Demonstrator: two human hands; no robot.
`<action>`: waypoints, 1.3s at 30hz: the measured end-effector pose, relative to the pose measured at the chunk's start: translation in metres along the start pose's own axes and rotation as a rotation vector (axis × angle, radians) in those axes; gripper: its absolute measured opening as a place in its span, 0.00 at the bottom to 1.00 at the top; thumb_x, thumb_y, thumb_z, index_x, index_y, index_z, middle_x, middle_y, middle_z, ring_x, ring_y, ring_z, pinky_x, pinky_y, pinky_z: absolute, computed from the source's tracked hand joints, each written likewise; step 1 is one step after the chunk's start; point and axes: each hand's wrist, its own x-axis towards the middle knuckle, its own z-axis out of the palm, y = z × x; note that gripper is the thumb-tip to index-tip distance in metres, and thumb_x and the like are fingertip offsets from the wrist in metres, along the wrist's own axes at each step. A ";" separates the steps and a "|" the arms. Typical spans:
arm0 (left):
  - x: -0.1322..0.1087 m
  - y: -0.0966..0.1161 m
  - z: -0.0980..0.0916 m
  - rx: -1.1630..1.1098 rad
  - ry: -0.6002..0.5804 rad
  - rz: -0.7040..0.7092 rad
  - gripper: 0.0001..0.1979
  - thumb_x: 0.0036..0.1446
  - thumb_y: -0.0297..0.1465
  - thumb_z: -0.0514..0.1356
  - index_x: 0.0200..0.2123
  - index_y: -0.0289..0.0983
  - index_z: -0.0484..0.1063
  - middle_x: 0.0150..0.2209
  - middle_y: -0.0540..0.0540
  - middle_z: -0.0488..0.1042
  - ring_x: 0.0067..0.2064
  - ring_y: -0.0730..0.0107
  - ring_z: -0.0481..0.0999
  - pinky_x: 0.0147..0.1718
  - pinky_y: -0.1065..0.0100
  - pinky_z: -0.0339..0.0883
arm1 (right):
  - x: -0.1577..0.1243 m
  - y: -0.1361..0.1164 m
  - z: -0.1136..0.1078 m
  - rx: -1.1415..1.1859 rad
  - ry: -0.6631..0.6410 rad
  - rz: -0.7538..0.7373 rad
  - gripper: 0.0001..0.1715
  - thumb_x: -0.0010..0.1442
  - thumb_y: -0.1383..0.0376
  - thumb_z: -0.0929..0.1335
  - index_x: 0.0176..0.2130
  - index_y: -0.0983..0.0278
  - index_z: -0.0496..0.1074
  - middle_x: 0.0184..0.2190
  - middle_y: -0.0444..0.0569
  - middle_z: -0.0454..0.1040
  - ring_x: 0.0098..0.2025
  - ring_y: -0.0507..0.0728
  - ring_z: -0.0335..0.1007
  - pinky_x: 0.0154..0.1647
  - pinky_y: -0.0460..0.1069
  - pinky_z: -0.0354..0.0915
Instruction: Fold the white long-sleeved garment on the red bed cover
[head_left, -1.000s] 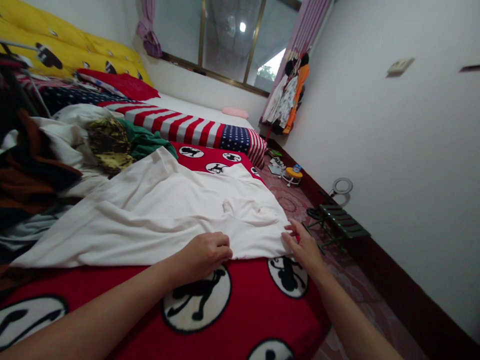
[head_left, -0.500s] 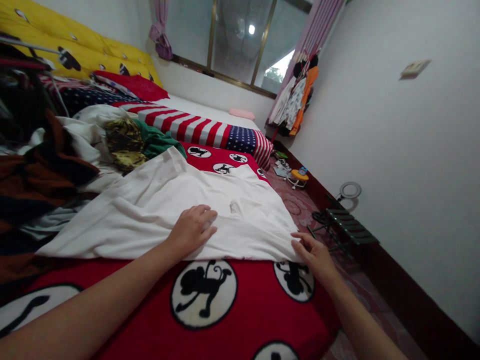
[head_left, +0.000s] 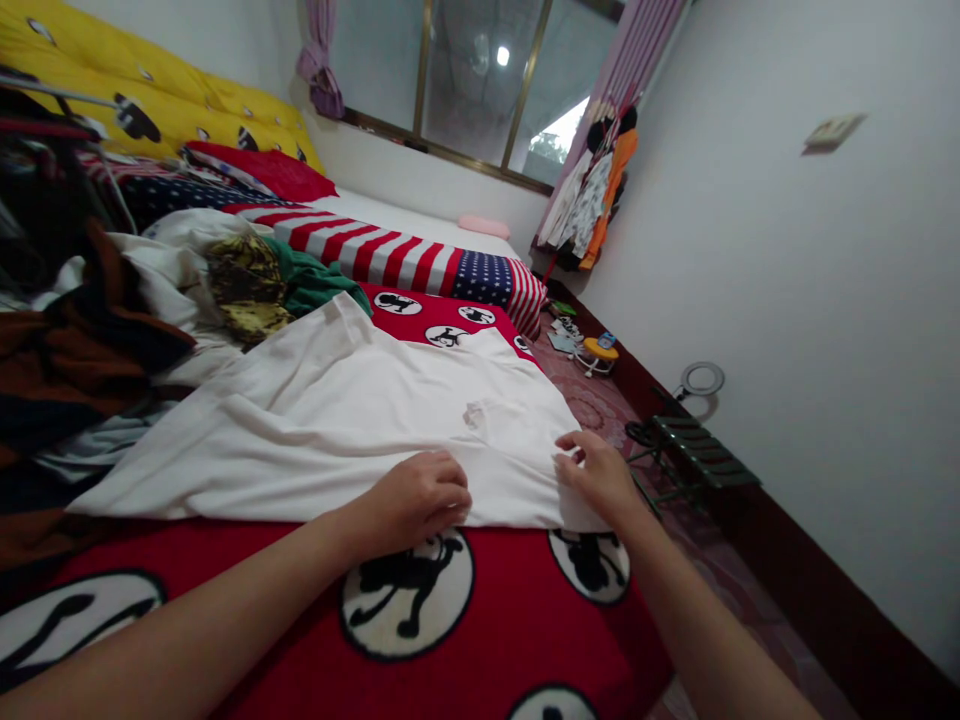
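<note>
On a red monkey-print blanket (head_left: pixel 277 565), 2 hands rest on 1 white garment (head_left: pixel 322 430), which lies spread across it. The left hand (head_left: pixel 416 495) curls at the near hem; the right hand (head_left: pixel 592 475) sits part-open at the edge. Whether either grips, I cannot tell. Beyond, 1 green folding stool (head_left: pixel 694 450) stands on the patterned floor (head_left: pixel 585 405) below 1 window (head_left: pixel 480 80).
</note>
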 end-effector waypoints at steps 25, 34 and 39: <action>-0.009 -0.014 -0.066 -0.455 -0.246 -0.411 0.12 0.54 0.32 0.63 0.42 0.35 0.77 0.32 0.47 0.78 0.31 0.73 0.74 0.33 0.74 0.65 | 0.017 -0.066 0.074 0.172 0.093 -0.417 0.20 0.61 0.58 0.64 0.50 0.62 0.74 0.52 0.55 0.72 0.54 0.62 0.67 0.57 0.59 0.63; -0.080 -0.083 -0.171 0.101 -0.286 -0.884 0.19 0.41 0.34 0.65 0.40 0.35 0.79 0.35 0.45 0.79 0.37 0.64 0.75 0.35 0.71 0.64 | 0.010 -0.063 0.071 0.348 0.253 -0.353 0.14 0.61 0.58 0.65 0.40 0.62 0.76 0.46 0.54 0.74 0.50 0.61 0.70 0.54 0.58 0.64; -0.086 -0.088 -0.164 0.139 -0.274 -0.931 0.10 0.45 0.32 0.61 0.30 0.35 0.79 0.27 0.47 0.78 0.30 0.67 0.73 0.27 0.71 0.60 | -0.001 -0.074 0.056 0.449 0.270 -0.454 0.10 0.61 0.61 0.66 0.39 0.60 0.76 0.42 0.51 0.75 0.46 0.58 0.71 0.50 0.54 0.67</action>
